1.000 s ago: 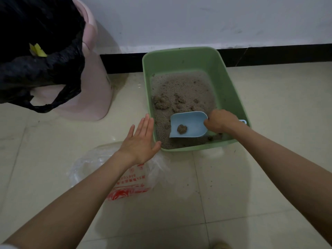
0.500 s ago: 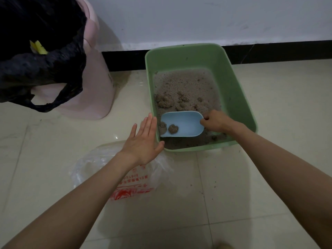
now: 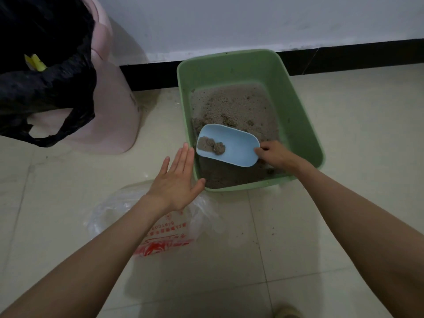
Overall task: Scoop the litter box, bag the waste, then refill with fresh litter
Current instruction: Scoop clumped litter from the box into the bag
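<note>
Head view, centre frame: right hand grips scoop level — clumps stay put; left hand flat, fingers straight and together, beside box.

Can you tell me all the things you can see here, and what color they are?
litter box: 1, green, on the floor by the wall
litter: grey-brown, inside the box
scoop: 1, light blue, over the litter, clumps in it
clear bag: 1, red print, on the floor under the left hand
bin: 1, pink, at left
black bag: 1, lining the bin
left hand: flat, beside the box
right hand: grips the scoop
</note>
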Action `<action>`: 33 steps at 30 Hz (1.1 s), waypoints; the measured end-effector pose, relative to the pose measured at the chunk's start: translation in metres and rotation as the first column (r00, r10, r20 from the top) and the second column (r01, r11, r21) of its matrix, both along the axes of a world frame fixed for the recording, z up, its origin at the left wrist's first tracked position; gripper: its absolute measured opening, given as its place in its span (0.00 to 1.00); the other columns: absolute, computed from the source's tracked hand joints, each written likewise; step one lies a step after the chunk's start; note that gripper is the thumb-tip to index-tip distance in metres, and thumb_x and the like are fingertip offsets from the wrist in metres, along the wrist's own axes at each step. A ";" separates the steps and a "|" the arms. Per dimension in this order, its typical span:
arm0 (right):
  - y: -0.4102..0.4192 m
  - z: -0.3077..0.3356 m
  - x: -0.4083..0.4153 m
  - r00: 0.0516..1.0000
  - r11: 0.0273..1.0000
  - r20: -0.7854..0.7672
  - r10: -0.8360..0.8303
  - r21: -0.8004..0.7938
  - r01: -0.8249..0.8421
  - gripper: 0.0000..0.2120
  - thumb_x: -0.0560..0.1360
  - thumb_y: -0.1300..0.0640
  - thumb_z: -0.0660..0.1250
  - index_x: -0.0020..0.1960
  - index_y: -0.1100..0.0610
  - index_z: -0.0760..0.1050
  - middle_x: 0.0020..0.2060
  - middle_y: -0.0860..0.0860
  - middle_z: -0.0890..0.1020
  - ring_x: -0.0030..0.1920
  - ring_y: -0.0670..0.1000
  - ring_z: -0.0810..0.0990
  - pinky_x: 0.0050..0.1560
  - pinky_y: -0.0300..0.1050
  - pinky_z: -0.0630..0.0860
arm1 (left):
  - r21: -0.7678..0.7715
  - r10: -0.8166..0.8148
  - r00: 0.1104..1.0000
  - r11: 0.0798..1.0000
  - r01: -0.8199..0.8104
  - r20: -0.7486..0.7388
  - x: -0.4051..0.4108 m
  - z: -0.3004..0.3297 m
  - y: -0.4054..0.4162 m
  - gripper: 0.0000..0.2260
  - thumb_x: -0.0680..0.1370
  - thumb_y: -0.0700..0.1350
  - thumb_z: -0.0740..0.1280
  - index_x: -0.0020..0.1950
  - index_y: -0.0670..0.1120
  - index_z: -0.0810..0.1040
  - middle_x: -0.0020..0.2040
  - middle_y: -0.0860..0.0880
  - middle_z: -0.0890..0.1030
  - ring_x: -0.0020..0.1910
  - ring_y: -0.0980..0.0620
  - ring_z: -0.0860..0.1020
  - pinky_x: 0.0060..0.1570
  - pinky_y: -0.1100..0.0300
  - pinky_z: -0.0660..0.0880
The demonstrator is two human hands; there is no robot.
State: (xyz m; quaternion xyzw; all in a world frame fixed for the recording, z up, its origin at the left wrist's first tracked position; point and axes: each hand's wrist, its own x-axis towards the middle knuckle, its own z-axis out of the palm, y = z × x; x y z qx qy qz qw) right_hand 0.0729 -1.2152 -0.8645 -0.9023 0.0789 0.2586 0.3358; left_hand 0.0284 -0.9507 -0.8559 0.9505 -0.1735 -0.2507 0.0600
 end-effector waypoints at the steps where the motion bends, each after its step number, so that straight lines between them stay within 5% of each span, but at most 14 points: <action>1: -0.001 0.002 -0.001 1.000 1.000 0.008 0.001 -0.003 -0.001 0.13 0.80 0.56 0.56 0.41 0.62 0.72 0.36 0.58 0.72 0.37 0.53 0.67 0.35 0.44 0.59 | 0.000 0.000 1.000 1.000 0.000 -0.002 0.000 0.000 0.000 0.33 0.79 0.60 0.46 0.73 0.45 0.30 0.73 0.48 0.29 0.73 0.53 0.33 0.73 0.52 0.36; 6: -0.011 0.016 -0.010 0.997 0.998 0.047 -0.058 -0.016 0.059 0.17 0.79 0.55 0.57 0.44 0.67 0.76 0.35 0.57 0.76 0.37 0.54 0.72 0.39 0.43 0.65 | 0.032 -0.020 1.000 0.999 0.019 0.008 0.002 0.000 0.001 0.34 0.79 0.61 0.44 0.72 0.45 0.29 0.73 0.48 0.29 0.73 0.54 0.32 0.72 0.51 0.36; 15: -0.006 0.066 -0.048 0.986 0.997 0.153 -0.060 -0.041 0.067 0.18 0.78 0.54 0.57 0.30 0.56 0.67 0.27 0.49 0.76 0.31 0.52 0.74 0.35 0.43 0.67 | -0.057 -0.038 0.998 0.998 0.040 0.040 0.005 0.008 0.020 0.31 0.79 0.61 0.45 0.75 0.48 0.37 0.76 0.50 0.37 0.74 0.54 0.35 0.73 0.52 0.37; 20: 0.029 0.088 -0.066 0.993 0.998 0.112 0.036 0.053 -0.042 0.18 0.79 0.55 0.58 0.31 0.58 0.70 0.28 0.51 0.77 0.27 0.49 0.73 0.36 0.43 0.71 | -0.199 0.131 0.990 0.973 -0.118 0.052 -0.020 0.009 0.081 0.31 0.78 0.58 0.55 0.77 0.50 0.48 0.77 0.50 0.50 0.76 0.52 0.45 0.73 0.51 0.43; 24: 0.064 0.086 -0.086 0.986 0.976 -0.018 0.167 0.147 -0.163 0.19 0.81 0.53 0.57 0.32 0.57 0.70 0.28 0.50 0.76 0.27 0.48 0.74 0.32 0.38 0.71 | -0.086 0.185 0.982 0.980 -0.182 0.026 -0.045 0.000 0.144 0.35 0.76 0.54 0.65 0.76 0.52 0.49 0.77 0.48 0.55 0.75 0.48 0.51 0.72 0.46 0.51; 28: 0.089 0.068 -0.105 0.946 0.943 -0.113 0.305 0.177 -0.283 0.18 0.81 0.53 0.57 0.34 0.56 0.70 0.29 0.49 0.76 0.29 0.49 0.74 0.34 0.39 0.70 | -0.085 0.317 0.946 0.947 -0.310 0.076 -0.056 -0.009 0.167 0.24 0.76 0.49 0.65 0.71 0.50 0.65 0.69 0.47 0.70 0.65 0.44 0.71 0.59 0.49 0.69; 33: 0.111 0.051 -0.114 0.890 0.923 -0.246 0.384 0.106 -0.369 0.19 0.81 0.52 0.56 0.33 0.55 0.70 0.28 0.49 0.75 0.27 0.48 0.72 0.33 0.41 0.69 | -0.181 0.584 0.812 0.798 -0.575 -0.007 -0.040 -0.019 0.156 0.10 0.77 0.47 0.61 0.55 0.49 0.78 0.50 0.43 0.82 0.51 0.41 0.78 0.51 0.53 0.72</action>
